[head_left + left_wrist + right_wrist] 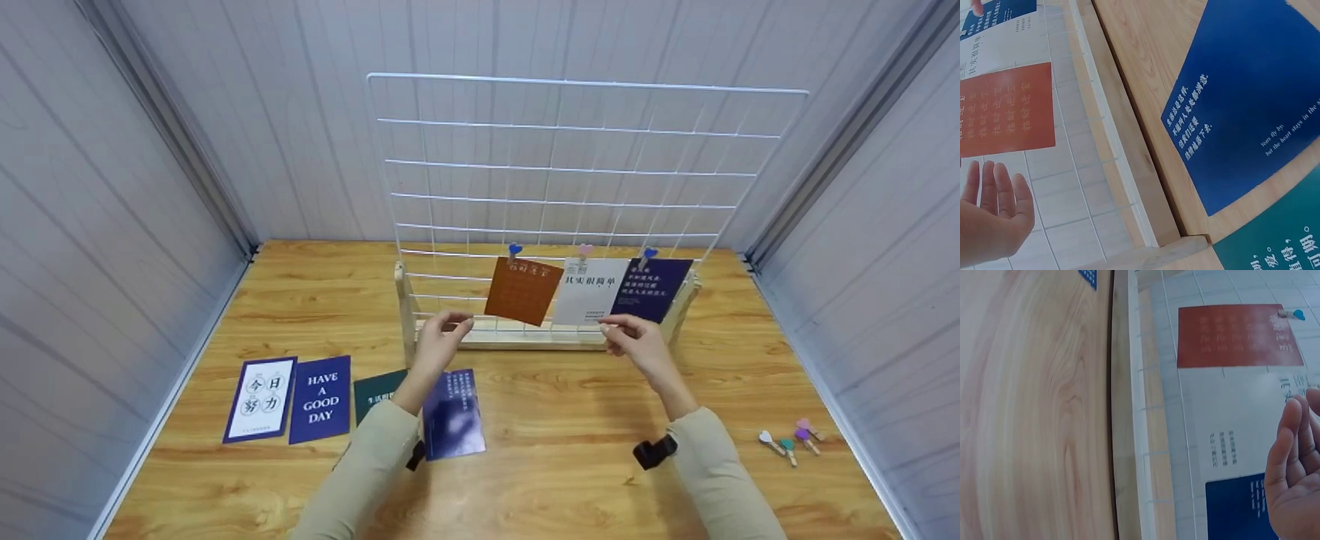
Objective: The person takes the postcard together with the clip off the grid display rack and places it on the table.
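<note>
An orange card [523, 291], a white card [590, 291] and a navy card [651, 289] hang side by side on a white wire grid [555, 170]. Heart-topped clips hold their upper edges: a blue clip [514, 250], a pink clip [585, 250] and another blue clip [649, 255]. My left hand [444, 341] is just left of the orange card, its fingers loosely bent with nothing in them; the left wrist view shows the fingertips [1000, 169] beside that card's edge. My right hand [636, 343] is in front of the white and navy cards, fingers [1291, 419] relaxed and holding nothing.
A wooden base [525, 341] carries the grid upright on the wooden table [555, 457]. Several cards lie in a row at left, including a "HAVE A GOOD DAY" card [320, 400] and a green card [377, 391] partly behind my left arm. Loose heart clips [787, 446] lie at right.
</note>
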`<action>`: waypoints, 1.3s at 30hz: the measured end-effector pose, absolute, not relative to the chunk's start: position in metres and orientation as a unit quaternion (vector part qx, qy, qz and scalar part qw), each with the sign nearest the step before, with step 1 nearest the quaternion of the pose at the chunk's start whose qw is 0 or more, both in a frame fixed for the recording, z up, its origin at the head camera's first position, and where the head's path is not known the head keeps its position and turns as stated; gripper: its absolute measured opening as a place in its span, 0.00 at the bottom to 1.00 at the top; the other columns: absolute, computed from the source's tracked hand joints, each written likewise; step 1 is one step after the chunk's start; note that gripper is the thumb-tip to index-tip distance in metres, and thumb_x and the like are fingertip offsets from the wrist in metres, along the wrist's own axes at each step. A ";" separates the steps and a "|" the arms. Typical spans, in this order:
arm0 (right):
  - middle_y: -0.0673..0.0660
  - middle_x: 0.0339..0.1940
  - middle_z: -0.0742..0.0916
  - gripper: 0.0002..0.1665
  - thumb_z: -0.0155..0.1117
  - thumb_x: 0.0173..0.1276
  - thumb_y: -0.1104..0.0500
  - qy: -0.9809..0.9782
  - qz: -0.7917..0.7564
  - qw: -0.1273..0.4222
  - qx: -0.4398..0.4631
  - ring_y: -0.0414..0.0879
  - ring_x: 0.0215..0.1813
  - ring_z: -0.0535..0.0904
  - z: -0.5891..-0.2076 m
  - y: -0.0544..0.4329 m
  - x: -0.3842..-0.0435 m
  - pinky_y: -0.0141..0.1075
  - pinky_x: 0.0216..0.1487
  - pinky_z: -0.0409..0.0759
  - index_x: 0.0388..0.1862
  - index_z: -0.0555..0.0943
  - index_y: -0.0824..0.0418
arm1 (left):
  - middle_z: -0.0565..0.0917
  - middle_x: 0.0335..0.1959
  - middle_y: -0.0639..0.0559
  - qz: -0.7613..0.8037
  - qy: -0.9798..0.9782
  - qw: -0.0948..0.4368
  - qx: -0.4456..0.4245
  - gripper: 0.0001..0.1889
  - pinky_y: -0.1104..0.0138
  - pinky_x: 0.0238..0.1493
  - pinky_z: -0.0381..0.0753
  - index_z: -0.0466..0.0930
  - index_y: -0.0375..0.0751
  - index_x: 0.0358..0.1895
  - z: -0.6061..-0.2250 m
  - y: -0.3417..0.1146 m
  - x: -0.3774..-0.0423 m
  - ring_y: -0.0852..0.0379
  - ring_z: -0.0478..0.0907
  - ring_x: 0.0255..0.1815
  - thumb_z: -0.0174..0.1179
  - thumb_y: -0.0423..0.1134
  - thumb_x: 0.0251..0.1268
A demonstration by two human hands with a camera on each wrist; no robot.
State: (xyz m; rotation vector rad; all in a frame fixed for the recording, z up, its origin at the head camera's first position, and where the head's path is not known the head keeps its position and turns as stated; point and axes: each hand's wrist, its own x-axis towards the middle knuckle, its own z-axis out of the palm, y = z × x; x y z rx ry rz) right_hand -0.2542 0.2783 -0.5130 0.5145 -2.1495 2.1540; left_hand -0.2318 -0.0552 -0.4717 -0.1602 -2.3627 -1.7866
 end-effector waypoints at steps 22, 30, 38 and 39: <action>0.57 0.20 0.79 0.18 0.58 0.60 0.67 -0.724 0.680 0.007 0.119 0.43 0.21 0.75 -0.440 0.195 -0.251 0.31 0.24 0.75 0.48 0.73 0.77 | 0.79 0.37 0.48 -0.620 -0.781 0.067 -0.043 0.10 0.64 0.41 0.72 0.78 0.34 0.41 -0.462 -0.039 -0.248 0.52 0.73 0.39 0.58 0.35 0.57; 0.66 0.24 0.78 0.21 0.60 0.60 0.63 -0.721 0.683 0.006 0.116 0.51 0.23 0.75 -0.436 0.183 -0.260 0.34 0.26 0.76 0.50 0.73 0.73 | 0.79 0.37 0.46 -0.628 -0.772 0.079 -0.054 0.10 0.64 0.40 0.73 0.77 0.32 0.40 -0.462 -0.037 -0.253 0.50 0.74 0.39 0.58 0.33 0.56; 0.60 0.21 0.78 0.20 0.61 0.59 0.64 -0.715 0.691 0.004 0.109 0.48 0.22 0.76 -0.431 0.172 -0.270 0.33 0.25 0.76 0.50 0.74 0.72 | 0.78 0.38 0.47 -0.633 -0.769 0.070 -0.052 0.11 0.63 0.41 0.72 0.77 0.32 0.41 -0.462 -0.037 -0.257 0.51 0.72 0.40 0.58 0.35 0.57; 0.59 0.21 0.78 0.20 0.61 0.59 0.64 -0.715 0.691 0.002 0.108 0.48 0.22 0.76 -0.430 0.170 -0.271 0.33 0.25 0.76 0.49 0.74 0.72 | 0.78 0.38 0.47 -0.634 -0.769 0.070 -0.052 0.11 0.63 0.41 0.72 0.77 0.32 0.41 -0.462 -0.037 -0.257 0.51 0.72 0.40 0.58 0.35 0.57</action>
